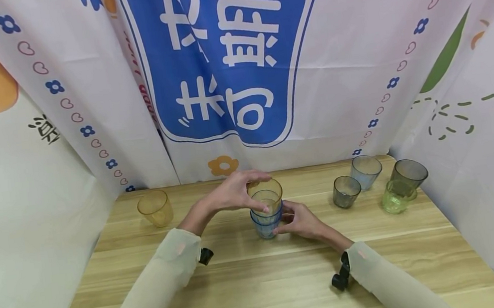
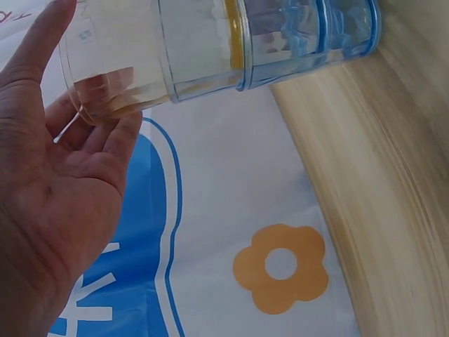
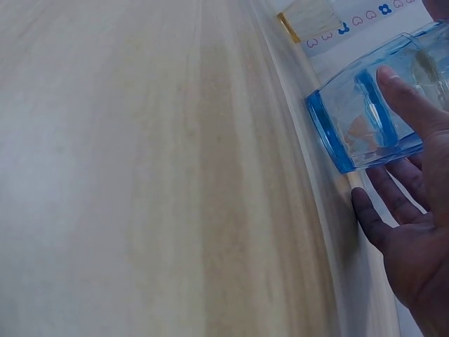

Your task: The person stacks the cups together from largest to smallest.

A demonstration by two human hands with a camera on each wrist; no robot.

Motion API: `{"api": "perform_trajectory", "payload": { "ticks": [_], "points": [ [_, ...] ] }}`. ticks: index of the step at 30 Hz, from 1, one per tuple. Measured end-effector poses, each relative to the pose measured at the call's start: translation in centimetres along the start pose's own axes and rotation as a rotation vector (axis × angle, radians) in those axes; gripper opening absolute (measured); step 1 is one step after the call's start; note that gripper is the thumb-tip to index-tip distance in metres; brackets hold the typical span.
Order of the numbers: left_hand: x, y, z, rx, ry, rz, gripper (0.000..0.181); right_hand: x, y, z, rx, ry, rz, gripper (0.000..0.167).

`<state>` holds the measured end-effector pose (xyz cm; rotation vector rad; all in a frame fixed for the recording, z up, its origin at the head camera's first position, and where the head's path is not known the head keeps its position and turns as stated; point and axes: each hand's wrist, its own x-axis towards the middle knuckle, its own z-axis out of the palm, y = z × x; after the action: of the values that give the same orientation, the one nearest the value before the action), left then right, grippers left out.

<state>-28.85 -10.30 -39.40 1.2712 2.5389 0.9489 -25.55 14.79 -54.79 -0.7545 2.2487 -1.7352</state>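
In the middle of the table stands an upright stack of clear ribbed cups. An amber-tinted cup sits at the top, nested in blue-tinted cups. My left hand holds the amber cup near its rim, thumb on the near side and fingers behind. Lower down, my right hand holds the blue cups from the right. In the right wrist view, its thumb lies over the blue cup and its other fingers are partly hidden behind. The left wrist view shows the amber cup seated in the blue ones.
Another amber cup stands at the back left of the wooden table. At the back right are a small grey cup, a pale blue cup, a larger grey cup and a green cup. Printed curtains enclose the table.
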Motion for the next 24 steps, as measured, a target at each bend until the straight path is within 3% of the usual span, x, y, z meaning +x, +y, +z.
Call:
{"api": "perform_trajectory", "payload": {
  "ticks": [20, 24],
  "points": [
    [-0.04, -0.84, 0.49, -0.022, -0.054, 0.0, 0.092, 0.1, 0.23, -0.01, -0.027, 0.008, 0.002, 0.076],
    [-0.31, -0.91, 0.48, -0.062, -0.052, -0.004, 0.093, 0.11, 0.25, 0.03, -0.027, 0.01, 0.006, 0.077]
  ]
}}
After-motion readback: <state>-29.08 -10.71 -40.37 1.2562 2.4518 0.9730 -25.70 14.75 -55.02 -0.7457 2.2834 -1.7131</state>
